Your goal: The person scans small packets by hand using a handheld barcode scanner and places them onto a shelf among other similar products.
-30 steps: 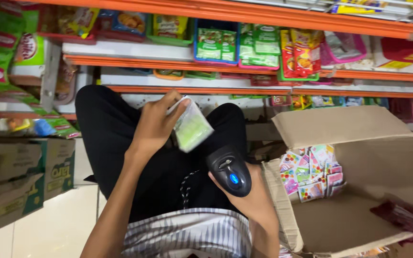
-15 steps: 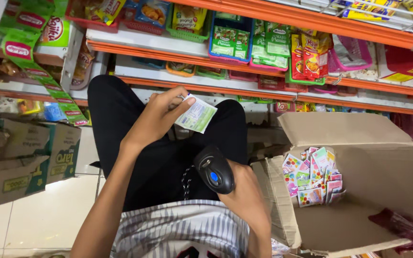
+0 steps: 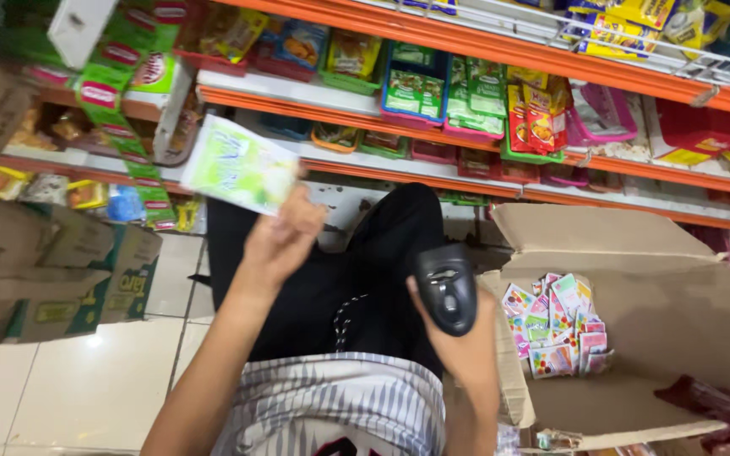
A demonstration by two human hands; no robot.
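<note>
- Head view: the left hand (image 3: 285, 232) pinches a pale green sachet (image 3: 241, 165), raised up left of the open cardboard box (image 3: 635, 245).
- The right hand (image 3: 466, 338) is closed around a black barcode scanner (image 3: 445, 287), just beside the box's left wall.
- Colourful sachets (image 3: 555, 325) lie piled inside the box; orange shelves (image 3: 500, 38) of goods run above it.

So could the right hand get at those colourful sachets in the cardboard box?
Probably not freely: the right hand grips a black handheld scanner, though the open box sits close beside it.
</note>
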